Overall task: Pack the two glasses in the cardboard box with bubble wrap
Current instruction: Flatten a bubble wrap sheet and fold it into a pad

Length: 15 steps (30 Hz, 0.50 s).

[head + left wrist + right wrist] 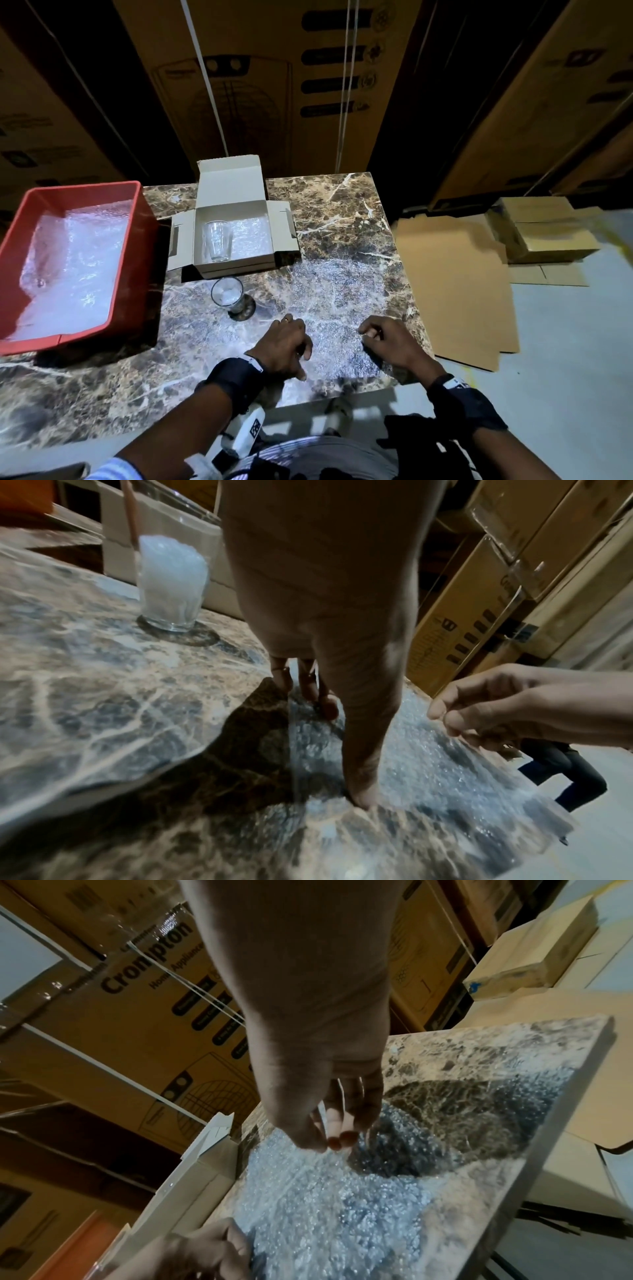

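Observation:
A bubble wrap sheet [335,301] [445,777] [325,1204] lies spread on the marble table [342,212]. My left hand [291,342] [359,723] has curled fingers on the sheet's left edge, with the thumb pressed at its near edge. My right hand [376,334] [445,718] [329,1142] pinches the sheet's right part between thumb and fingertips and lifts it slightly. A glass stuffed with bubble wrap [227,296] [171,588] stands upright in front of the open white cardboard box [236,267]. A second glass [217,240] lies inside the box beside a bubble wrap lining.
A red bin [82,188] holding more bubble wrap sits at the table's left. Flat cardboard [452,274] and small brown boxes [544,236] lie on the floor to the right. Tall cartons [274,85] stand behind the table.

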Motion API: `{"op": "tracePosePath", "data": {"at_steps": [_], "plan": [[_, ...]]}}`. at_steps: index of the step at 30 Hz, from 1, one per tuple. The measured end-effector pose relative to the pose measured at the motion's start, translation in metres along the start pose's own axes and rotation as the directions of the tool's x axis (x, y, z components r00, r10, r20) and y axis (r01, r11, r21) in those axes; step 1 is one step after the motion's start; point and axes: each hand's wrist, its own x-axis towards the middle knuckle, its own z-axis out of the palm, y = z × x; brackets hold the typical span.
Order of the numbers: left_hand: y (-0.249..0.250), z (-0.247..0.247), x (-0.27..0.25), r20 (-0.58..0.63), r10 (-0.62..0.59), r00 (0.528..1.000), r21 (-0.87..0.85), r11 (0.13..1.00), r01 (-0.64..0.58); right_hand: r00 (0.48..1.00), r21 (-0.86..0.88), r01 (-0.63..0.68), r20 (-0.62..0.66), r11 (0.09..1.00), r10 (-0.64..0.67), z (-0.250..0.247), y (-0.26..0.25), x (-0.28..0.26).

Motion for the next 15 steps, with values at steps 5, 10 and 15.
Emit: {"op": "tracePosePath", "data": {"at_steps": [5, 10, 15], "plan": [[0.001, -0.003, 0.000, -0.053, 0.003, 0.999, -0.056, 0.998, -0.006, 0.994, 0.090, 0.000, 0.106, 0.996, -0.010, 0.003, -0.003, -0.002], [-0.004, -0.019, 0.002, -0.100, -0.107, 0.989, -0.422, 0.905, 0.055, 0.961, 0.099, 0.016, 0.273, 0.995, -0.043, -0.013, -0.007, -0.007], [0.001, -0.040, 0.010, -0.206, -0.154, 0.966, -0.624, 0.781, -0.008, 0.965, 0.060, -0.005, 0.262, 0.998, -0.010, -0.015, 0.018, 0.001]]}}
